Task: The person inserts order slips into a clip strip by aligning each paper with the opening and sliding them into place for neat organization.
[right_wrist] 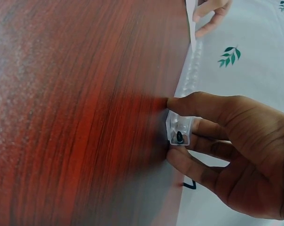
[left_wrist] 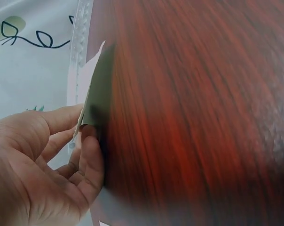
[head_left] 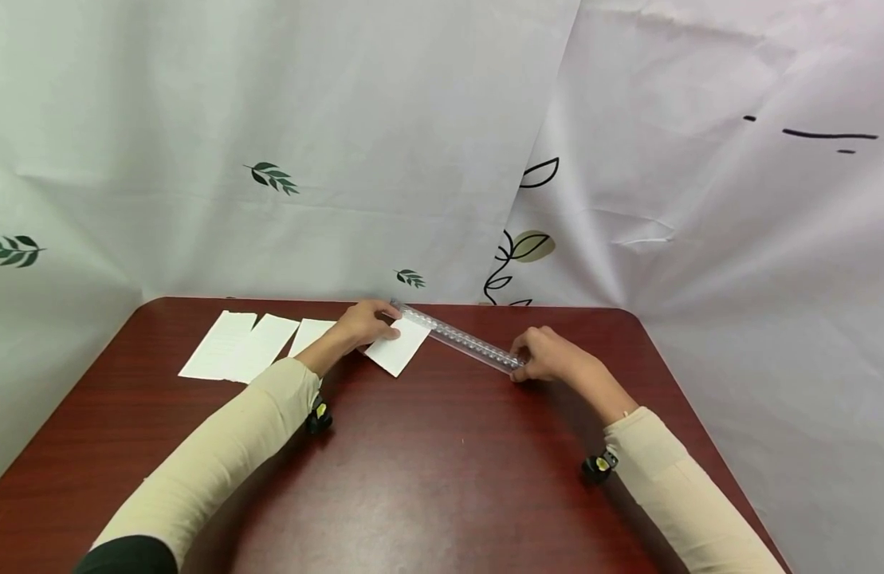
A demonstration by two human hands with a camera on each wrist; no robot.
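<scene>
A long, ruler-like clear plastic strip point(head_left: 459, 339) with a row of round bumps along it slants across the back of the table. Its near right end is gripped by my right hand point(head_left: 549, 355); in the right wrist view thumb and fingers point(right_wrist: 198, 162) curl around the boxy strip end point(right_wrist: 178, 134). At the strip's far left end my left hand point(head_left: 363, 323) pinches a small piece of white paper point(head_left: 402, 347). That paper point(left_wrist: 97, 84) is tilted up in the left wrist view, its underside in shadow. The strip point(left_wrist: 81, 42) runs close behind it.
Several torn-edged white paper pieces point(head_left: 219, 347) lie at the back left of the dark red wooden table point(head_left: 427, 478). One piece point(head_left: 312, 328) is partly hidden by my left hand. A white cloth point(head_left: 341, 159) with leaf prints hangs behind the back edge.
</scene>
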